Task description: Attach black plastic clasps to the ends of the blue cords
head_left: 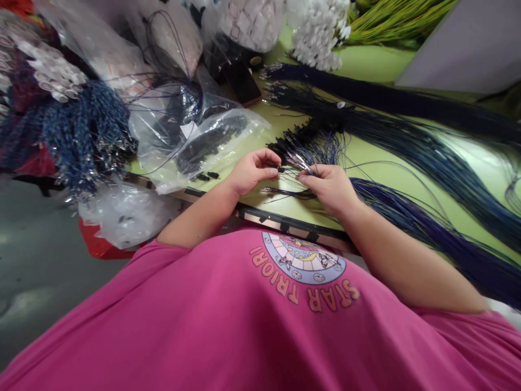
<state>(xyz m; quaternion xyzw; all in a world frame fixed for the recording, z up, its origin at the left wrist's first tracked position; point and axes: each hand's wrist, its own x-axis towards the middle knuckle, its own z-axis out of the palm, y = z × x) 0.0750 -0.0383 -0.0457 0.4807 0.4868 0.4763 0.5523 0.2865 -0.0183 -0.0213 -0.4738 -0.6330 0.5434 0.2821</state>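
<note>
The left hand [253, 171] pinches a small black connector [280, 169] at its fingertips; the right hand [329, 184] grips thin blue wires [309, 163] just beside it — both above the green table [378, 168], near a plastic bag [195, 141].

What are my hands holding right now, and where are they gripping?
The left hand pinches a small black connector at its end. The right hand grips thin blue wires near their metal tips.

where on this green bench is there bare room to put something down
Bare green table between the white connectors and the dark wire bundle. Crowded: plastic bags by the left hand, wires around the right hand.
</note>
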